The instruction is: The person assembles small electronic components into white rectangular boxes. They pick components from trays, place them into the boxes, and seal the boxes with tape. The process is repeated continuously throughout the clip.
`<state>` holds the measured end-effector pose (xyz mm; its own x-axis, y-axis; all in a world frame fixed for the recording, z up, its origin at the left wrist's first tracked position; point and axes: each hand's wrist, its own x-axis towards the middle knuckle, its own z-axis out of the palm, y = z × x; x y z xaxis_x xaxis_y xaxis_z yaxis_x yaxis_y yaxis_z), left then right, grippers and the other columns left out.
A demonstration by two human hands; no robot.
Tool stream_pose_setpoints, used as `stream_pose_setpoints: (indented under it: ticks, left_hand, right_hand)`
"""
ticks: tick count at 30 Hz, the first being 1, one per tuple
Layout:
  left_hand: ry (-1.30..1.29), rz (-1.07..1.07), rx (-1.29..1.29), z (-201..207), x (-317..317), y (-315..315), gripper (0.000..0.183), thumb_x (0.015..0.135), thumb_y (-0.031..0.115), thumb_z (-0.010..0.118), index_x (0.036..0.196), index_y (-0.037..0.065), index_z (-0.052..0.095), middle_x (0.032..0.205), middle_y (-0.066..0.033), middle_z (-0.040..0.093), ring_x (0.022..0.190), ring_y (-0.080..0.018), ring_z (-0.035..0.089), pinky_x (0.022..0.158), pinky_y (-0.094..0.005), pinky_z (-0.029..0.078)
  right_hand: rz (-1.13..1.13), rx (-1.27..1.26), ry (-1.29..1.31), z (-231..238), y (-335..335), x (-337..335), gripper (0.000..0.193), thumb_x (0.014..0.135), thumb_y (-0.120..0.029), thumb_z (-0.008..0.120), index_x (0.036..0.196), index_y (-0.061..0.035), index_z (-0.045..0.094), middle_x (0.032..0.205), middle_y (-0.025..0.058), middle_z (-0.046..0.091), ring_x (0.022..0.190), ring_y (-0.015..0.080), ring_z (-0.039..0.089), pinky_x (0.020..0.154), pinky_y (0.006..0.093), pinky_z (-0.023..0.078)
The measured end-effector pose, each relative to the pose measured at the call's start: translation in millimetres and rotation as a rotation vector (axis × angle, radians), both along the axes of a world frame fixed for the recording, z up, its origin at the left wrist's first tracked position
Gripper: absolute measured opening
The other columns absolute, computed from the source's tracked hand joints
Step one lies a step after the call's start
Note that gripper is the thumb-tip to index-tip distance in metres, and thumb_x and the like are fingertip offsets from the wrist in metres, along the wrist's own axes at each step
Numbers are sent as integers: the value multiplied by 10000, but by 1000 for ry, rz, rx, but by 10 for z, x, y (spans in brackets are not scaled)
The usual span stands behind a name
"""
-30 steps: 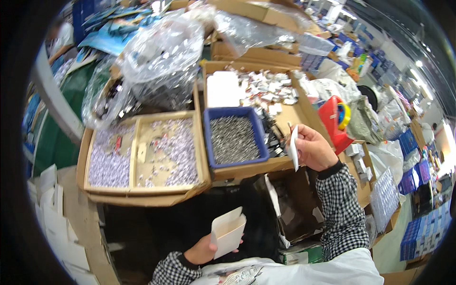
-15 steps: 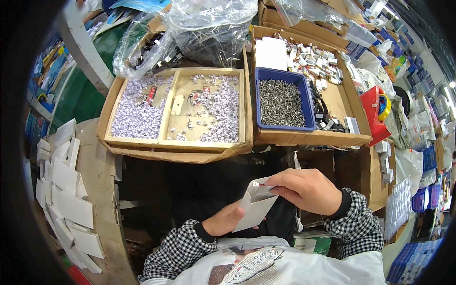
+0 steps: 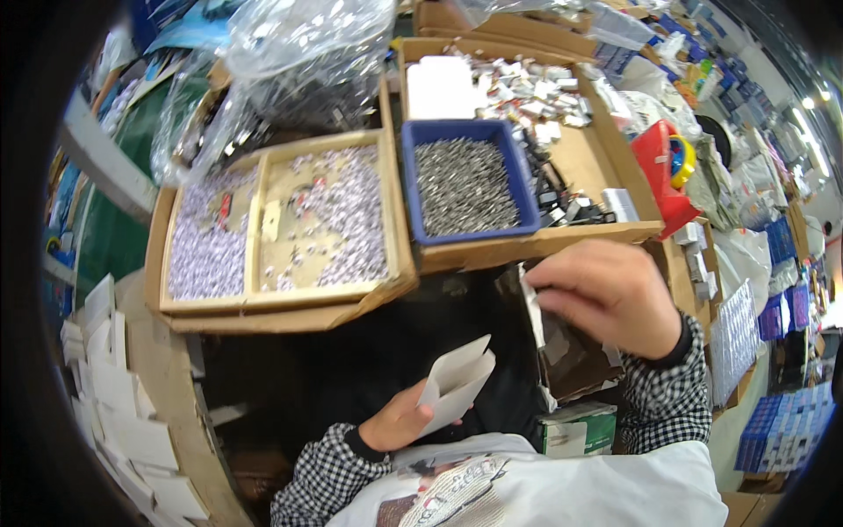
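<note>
A small white carton (image 3: 458, 385) with its top end open and a flap standing up is in my left hand (image 3: 399, 420), whose fingers wrap round its lower part. To the right of it and higher, my right hand (image 3: 606, 294) is raised, thumb and index finger bent toward each other. Whether anything small sits between those fingertips I cannot make out. Below that hand is an open brown cardboard box (image 3: 575, 360) with a pale torn edge.
Ahead is a wooden tray (image 3: 255, 230) of small whitish parts. A blue bin (image 3: 407, 184) of metal screws stands beside it in a cardboard tray (image 3: 580, 149) with small white parts. White cartons (image 3: 123, 378) lie piled at left; a red tape dispenser (image 3: 654, 180) stands at right.
My right hand has left the carton's open end and moved up and to the right. The carton stays in my left hand, its flap now upright. The whole view has shifted.
</note>
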<state>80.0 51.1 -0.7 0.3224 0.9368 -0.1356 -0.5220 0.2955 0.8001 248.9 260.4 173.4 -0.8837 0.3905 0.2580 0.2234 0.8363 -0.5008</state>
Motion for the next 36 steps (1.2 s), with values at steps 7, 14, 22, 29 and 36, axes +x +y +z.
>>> stream_pose_setpoints:
  ticks: [7, 14, 22, 29, 36]
  left_hand:
    - [-300, 9, -187, 67, -24, 99, 1125, 601, 624, 774, 1400, -8, 296, 1292, -242, 485, 1169, -366, 516, 929, -486, 483]
    - [-220, -119, -150, 69, -40, 183, 1129, 618, 608, 746, 1437, 20, 236, 1381, -127, 404, 1244, -261, 455, 1000, -412, 438]
    - [-151, -108, -187, 10, -32, 216, 1103, 639, 609, 722, 1437, 23, 235, 1363, -142, 422, 1227, -269, 474, 986, -422, 452]
    - [-165, -81, -173, -2, -49, 230, 1105, 640, 605, 731, 1436, 22, 234, 1353, -142, 431, 1212, -276, 484, 970, -422, 465]
    - [-138, -30, -187, 76, -49, 207, 1156, 601, 665, 731, 1422, 8, 251, 1313, -171, 457, 1187, -279, 504, 951, -418, 477]
  right_hand:
    - [-389, 38, -151, 99, 1014, 344, 149, 835, -145, 637, 919, -28, 676, 823, 135, 662, 736, 281, 640, 682, 329, 500]
    - [-179, 145, -487, -129, 1402, 345, 177, 800, -177, 618, 944, -110, 694, 906, 99, 671, 860, 299, 633, 768, 394, 499]
    - [-77, 310, -667, -86, 1394, 168, 211, 783, -153, 606, 981, -146, 679, 864, 90, 670, 851, 289, 644, 739, 392, 504]
    - [-304, 104, -542, -14, 1679, 67, 180, 765, -162, 622, 911, -59, 609, 805, 112, 639, 786, 311, 621, 701, 375, 487]
    - [-246, 98, -424, -434, 1893, -279, 258, 791, -288, 648, 895, -57, 698, 835, 137, 682, 765, 296, 645, 728, 369, 506]
